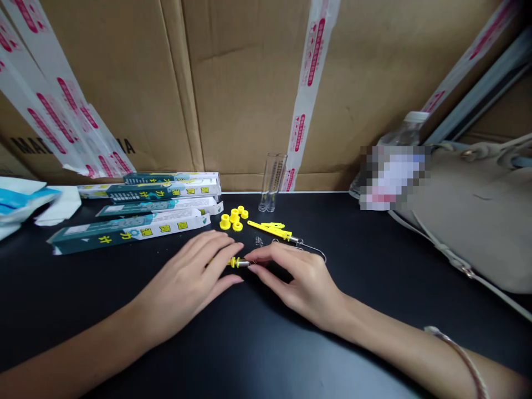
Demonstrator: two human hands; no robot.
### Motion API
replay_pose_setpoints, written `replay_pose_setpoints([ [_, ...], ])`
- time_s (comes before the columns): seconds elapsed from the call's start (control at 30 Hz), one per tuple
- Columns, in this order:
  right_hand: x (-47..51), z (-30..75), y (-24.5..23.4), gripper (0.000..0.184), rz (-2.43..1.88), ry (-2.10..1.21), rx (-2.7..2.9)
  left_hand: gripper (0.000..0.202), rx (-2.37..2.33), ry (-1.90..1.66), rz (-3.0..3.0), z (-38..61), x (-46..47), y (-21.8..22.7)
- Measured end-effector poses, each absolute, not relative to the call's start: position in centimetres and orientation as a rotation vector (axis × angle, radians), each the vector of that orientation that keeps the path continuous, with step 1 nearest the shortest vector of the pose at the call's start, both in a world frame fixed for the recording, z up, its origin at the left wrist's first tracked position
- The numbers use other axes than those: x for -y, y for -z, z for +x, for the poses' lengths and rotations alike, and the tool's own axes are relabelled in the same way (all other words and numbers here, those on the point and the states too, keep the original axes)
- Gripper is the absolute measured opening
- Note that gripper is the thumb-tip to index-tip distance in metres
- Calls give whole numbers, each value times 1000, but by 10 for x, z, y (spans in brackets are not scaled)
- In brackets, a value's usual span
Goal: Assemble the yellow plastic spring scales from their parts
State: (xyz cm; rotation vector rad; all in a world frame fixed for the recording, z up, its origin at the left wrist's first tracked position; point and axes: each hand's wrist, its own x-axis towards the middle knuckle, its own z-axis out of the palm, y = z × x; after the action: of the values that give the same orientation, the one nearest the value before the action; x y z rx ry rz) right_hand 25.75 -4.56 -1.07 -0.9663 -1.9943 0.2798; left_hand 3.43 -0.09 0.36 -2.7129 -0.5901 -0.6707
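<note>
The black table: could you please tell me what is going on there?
A person is handling a small yellow-and-metal piece at the black table. The left grip covers much of it, so its full shape is hidden; the right grip pinches at its metal end. Just beyond lie a small spring, loose yellow caps and yellow strips with a wire hook. Two clear tubes stand upright farther back; slim printed boxes lie leftward.

We read yellow "圆筒测力计" on the nearest slim green-and-white cardboard box (143, 226) and black, partly taped-over "MAD" on the large brown cardboard sheet (245, 94).
</note>
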Motion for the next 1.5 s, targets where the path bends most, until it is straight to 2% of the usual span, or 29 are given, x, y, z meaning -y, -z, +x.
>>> replay_pose_setpoints([
  [0.07, 46, 255, 11, 12, -942, -276, 1990, 24, 657, 674, -2838, 42, 3, -1],
  [0.17, 49, 256, 7, 12, -954, -276, 1967, 20, 755, 667, -2830, 48, 5, 4],
  [0.27, 47, 266, -3, 14, -1029, -271, 1946, 23, 794, 621, -2715, 47, 6, 4],
  [0.47, 13, 313, -16, 21, -1319, 22, 2001, 32, 646, 525, -2507, 50, 12, -9],
  [0.67, -19, 337, -2, 25, -1334, -59, 2137, 18, 610, 710, -2633, 54, 8, -5],
  [0.93, -29, 332, 0, 13, -1294, -179, 2199, 24, 855, 759, -2852, 53, 4, 1],
  [1.1, -26, 331, -8, 7, -1326, -226, 2055, 22, 855, 794, -2904, 53, 5, -3],
  [1.2, -15, 321, -13, 10, -1334, -233, 1896, 24, 921, 783, -2902, 52, 6, -3],
  [1.33, 16, 291, -13, 19, -1248, -413, 1725, 30, 982, 743, -2862, 51, 7, -4],
  [1.43, 37, 269, -6, 21, -1089, -953, 1434, 32, 952, 719, -2862, 51, 7, -4],
  [1.5, 43, 262, -3, 18, -1050, -1120, 1358, 32, 917, 717, -2884, 50, 7, -4],
])
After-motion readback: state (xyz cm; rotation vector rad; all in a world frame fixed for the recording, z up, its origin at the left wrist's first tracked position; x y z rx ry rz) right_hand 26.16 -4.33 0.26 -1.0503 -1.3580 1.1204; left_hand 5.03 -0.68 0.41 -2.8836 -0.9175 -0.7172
